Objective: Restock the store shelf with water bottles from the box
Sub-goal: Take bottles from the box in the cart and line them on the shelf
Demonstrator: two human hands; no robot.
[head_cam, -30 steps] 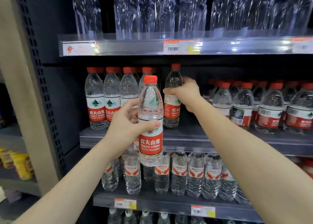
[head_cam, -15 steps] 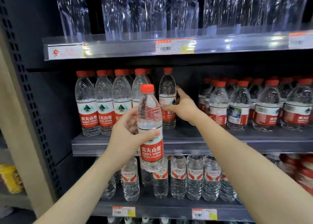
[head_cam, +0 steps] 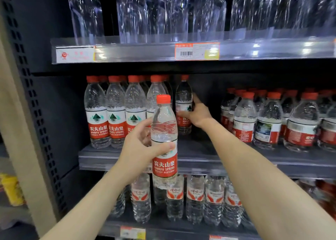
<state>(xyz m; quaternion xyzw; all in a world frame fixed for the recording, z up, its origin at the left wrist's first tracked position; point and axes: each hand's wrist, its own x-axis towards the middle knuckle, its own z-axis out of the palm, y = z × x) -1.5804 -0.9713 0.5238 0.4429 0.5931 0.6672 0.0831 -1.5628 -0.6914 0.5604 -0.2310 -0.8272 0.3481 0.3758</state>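
Shelf (head_cam: 236,159): left hand (head_cam: 140,149) grips bottle (head_cam: 164,130) upright (cap (head_cam: 163,99) up); right hand (head_cam: 198,114) grips shelved bottle (head_cam: 183,94).

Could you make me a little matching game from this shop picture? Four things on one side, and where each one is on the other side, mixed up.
Things
1. hand-held bottle
2. lone bottle
3. barcode tag
4. yellow packs

Places
A. on the front edge of the top shelf
B. gripped in the left hand, up in the air
C. far left edge of the view, low down
D. standing on the middle shelf, right hand around it

Pairs: 1-B; 2-D; 3-A; 4-C
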